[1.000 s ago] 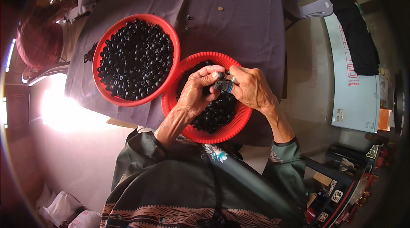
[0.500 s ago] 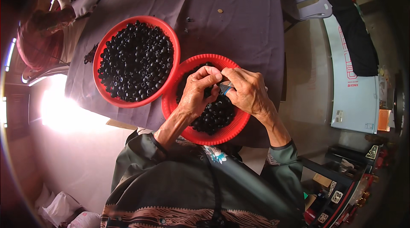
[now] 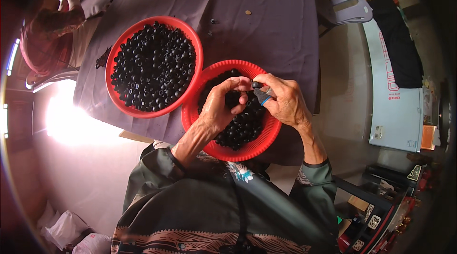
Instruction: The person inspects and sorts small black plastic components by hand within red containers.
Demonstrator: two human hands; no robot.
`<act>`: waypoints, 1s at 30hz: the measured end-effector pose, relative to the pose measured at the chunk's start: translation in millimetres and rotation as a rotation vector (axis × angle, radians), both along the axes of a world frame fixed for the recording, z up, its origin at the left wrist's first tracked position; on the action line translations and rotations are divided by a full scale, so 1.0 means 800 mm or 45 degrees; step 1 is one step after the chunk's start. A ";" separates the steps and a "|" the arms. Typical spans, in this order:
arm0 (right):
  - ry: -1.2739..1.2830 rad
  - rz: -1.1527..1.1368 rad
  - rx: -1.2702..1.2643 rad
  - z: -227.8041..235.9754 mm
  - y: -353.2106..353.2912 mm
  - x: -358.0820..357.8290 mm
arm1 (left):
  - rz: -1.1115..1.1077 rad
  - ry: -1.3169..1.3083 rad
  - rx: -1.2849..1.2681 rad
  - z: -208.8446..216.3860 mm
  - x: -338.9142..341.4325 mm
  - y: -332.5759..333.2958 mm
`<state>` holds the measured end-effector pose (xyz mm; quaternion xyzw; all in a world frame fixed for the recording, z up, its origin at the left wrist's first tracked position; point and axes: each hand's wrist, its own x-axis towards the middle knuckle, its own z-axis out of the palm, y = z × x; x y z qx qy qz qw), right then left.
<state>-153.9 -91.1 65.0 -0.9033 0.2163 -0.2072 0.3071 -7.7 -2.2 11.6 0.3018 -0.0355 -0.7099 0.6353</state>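
Note:
My right hand [image 3: 285, 103] is closed in a pinch on a small black round piece [image 3: 257, 84], above the near red basket [image 3: 269, 136]. A grey finger cover [image 3: 262, 96] with a blue edge sits on one of its digits. Facing it, my left hand [image 3: 219, 104] has its fingers curled, with the tips close to that piece. Whatever lies between the left fingertips is too small to make out. Beneath both hands, the basket holds many black round pieces [image 3: 240, 132], partly hidden by the hands.
A larger red basin [image 3: 111, 93] at the left is heaped with similar pieces, several showing hollow ends. Crumbs and a small tan disc [image 3: 248, 12] lie on the dark tablecloth [image 3: 266, 35]. A person [image 3: 52, 35] sits at far left; a grey chair [image 3: 350, 9] stands right.
My hands have drawn slightly apart at the fingertips. The black piece and the grey finger cover now show more clearly in the right hand. The view has shifted a little.

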 end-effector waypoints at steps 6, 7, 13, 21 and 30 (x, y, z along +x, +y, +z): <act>0.057 -0.039 0.055 0.002 -0.003 -0.007 | 0.056 0.269 -0.034 -0.009 0.003 0.006; 0.049 -0.060 0.067 0.000 -0.005 -0.009 | 0.058 0.268 -0.030 -0.008 0.003 0.006; 0.326 -0.027 0.016 -0.006 -0.005 -0.008 | 0.088 0.202 0.009 -0.005 0.000 0.005; 0.174 -0.062 0.142 -0.007 -0.003 -0.004 | -0.023 -0.269 0.026 -0.003 0.005 0.009; 0.106 -0.086 0.214 -0.014 -0.005 -0.010 | -0.014 -0.176 -0.060 0.003 0.006 0.008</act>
